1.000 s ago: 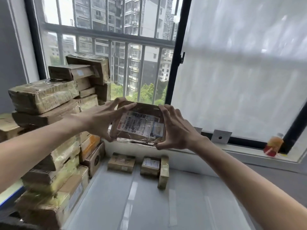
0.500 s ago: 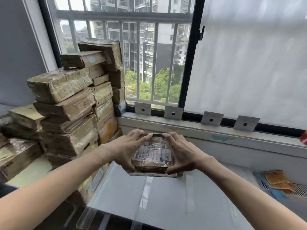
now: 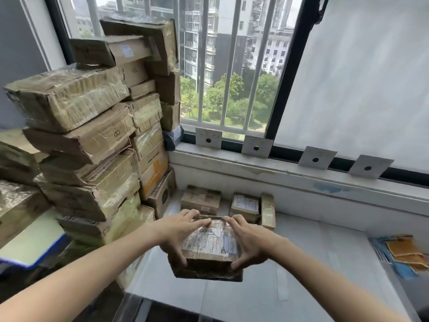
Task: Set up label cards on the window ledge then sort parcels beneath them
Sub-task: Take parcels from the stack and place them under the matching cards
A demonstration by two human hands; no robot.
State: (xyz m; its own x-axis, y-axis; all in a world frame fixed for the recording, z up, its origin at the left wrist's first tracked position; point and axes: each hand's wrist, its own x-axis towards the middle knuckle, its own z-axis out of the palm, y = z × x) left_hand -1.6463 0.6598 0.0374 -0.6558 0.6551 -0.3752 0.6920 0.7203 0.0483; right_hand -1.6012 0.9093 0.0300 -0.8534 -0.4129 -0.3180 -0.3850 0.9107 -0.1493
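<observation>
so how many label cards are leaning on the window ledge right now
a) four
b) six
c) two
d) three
a: four grey label cards lean against the window along the ledge, each with a dark dot: one, a second, a third and a fourth.

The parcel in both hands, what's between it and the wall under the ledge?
In the head view, three small parcels lie between the held parcel and the wall, the rightmost on edge.
</observation>
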